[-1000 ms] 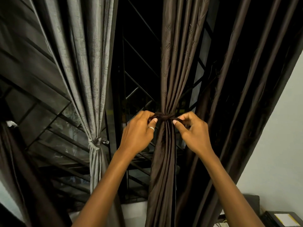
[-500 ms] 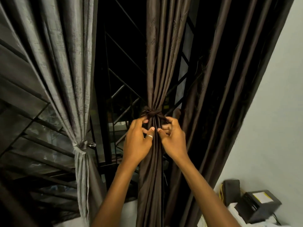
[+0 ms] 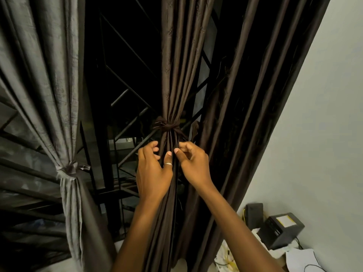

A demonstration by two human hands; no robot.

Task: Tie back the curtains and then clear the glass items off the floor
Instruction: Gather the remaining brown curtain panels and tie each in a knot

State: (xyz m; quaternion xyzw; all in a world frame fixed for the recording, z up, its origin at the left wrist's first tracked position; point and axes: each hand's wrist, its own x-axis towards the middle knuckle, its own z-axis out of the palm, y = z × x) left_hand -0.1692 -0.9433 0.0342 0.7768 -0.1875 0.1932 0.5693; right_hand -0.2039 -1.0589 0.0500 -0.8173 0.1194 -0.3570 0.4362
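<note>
A dark brown curtain (image 3: 172, 75) hangs in the middle, gathered by a brown tie knotted around it (image 3: 167, 125). My left hand (image 3: 154, 171) and my right hand (image 3: 191, 163) are just below the knot, one on each side of the gathered folds. Their fingers are loosely curled and apart, thumbs resting against the fabric, and neither touches the knot. A grey curtain (image 3: 45, 75) on the left is also bound by a tie (image 3: 67, 169). No glass items or floor are in view.
Behind the curtains is a dark window with a black metal grille (image 3: 125, 107). A wider brown curtain (image 3: 255, 95) hangs against the pale wall at right. Black boxes (image 3: 280, 228), cables and papers sit at the lower right.
Both hands have come off the tie's ends and dropped a little below the knot, which now stays tied by itself. The view has tilted, showing more of the boxes at lower right.
</note>
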